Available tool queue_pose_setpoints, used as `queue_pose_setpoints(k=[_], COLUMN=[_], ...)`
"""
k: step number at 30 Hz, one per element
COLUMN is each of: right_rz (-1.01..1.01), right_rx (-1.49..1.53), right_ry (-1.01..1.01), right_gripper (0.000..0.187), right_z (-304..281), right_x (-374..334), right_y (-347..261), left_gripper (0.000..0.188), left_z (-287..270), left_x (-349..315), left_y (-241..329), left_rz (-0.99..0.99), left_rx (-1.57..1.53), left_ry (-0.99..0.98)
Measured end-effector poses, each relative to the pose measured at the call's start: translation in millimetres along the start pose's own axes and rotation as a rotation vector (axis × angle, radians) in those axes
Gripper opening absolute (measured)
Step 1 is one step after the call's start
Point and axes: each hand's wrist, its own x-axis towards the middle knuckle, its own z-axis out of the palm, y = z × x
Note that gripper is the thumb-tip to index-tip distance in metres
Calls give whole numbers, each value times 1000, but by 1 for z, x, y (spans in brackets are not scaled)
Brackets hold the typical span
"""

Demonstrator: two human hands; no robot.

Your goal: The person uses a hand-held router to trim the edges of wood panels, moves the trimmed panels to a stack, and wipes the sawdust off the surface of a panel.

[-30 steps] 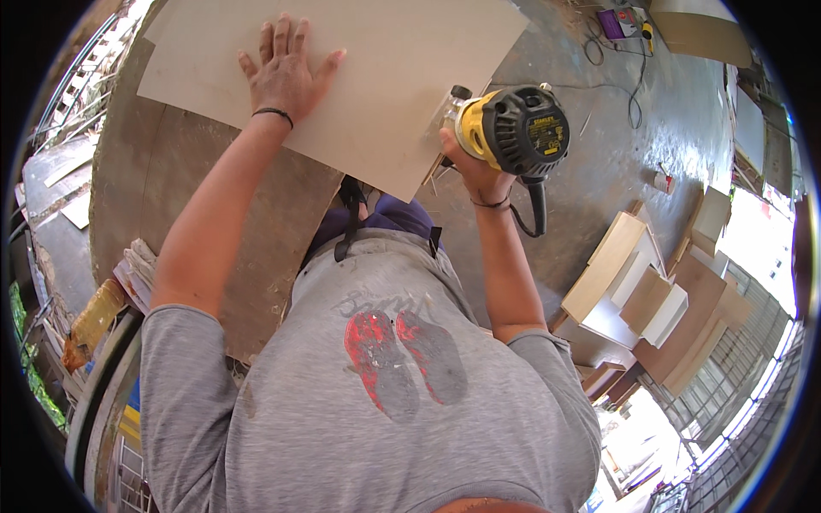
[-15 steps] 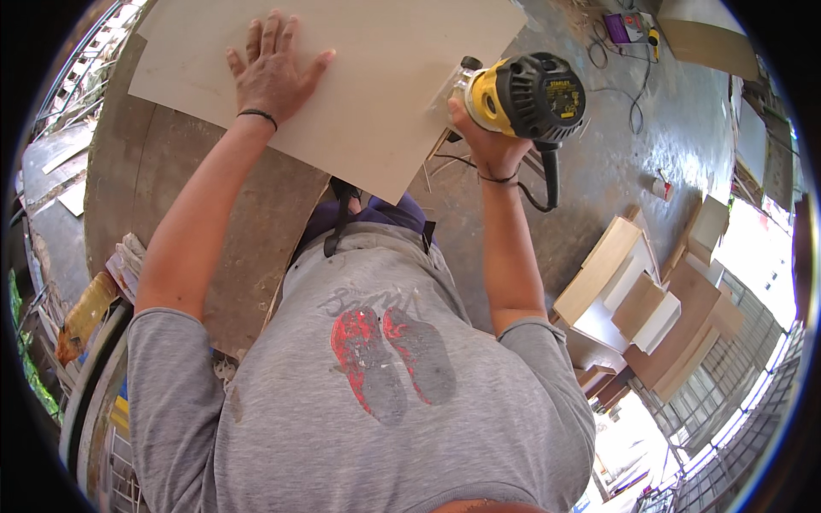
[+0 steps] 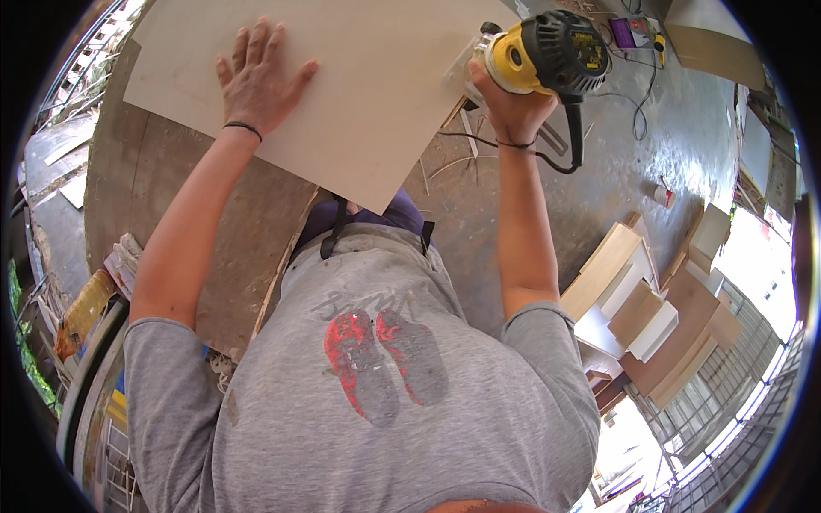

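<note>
A large pale board (image 3: 368, 103) lies on the brown worktable (image 3: 188, 205), one corner reaching past the table edge toward my waist. Flat on the board's left part rests my left hand (image 3: 263, 85), fingers spread and holding nothing. At the board's right edge, my right hand (image 3: 515, 104) is wrapped round the lower body of a yellow and black trim router (image 3: 547, 53). The router's clear base sits against that edge; its bit is hidden. From its motor end a black cord (image 3: 575, 141) loops down behind my right wrist.
Wooden cabinet pieces (image 3: 611, 274) stand on the floor at the right. Farther off are a purple box (image 3: 629, 34) beside cables, a small can (image 3: 662, 195) and a large panel (image 3: 710, 47). Thin offcut strips (image 3: 469, 145) lie below the router.
My right hand and the router have moved away from me and to the right along the board's edge. My left hand and the board sit slightly farther left and lower in view.
</note>
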Motion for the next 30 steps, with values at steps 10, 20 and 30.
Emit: queue_pose_setpoints(k=[10,20,30], right_rz=[-104,-33,81], right_rx=[-138,-56,-112], right_ry=[-14,4,-56], right_gripper=[52,44,40], right_z=[-5,-7,-17], right_x=[38,68,96], right_y=[31,50,66], left_gripper=[76,76,74], left_z=[-3,-3,-6], left_x=[-1,-2,-5], left_y=[-1,-2,-2], left_rz=[-4,14,21], left_rx=[13,-28,-39], left_ry=[-21,-1,-7])
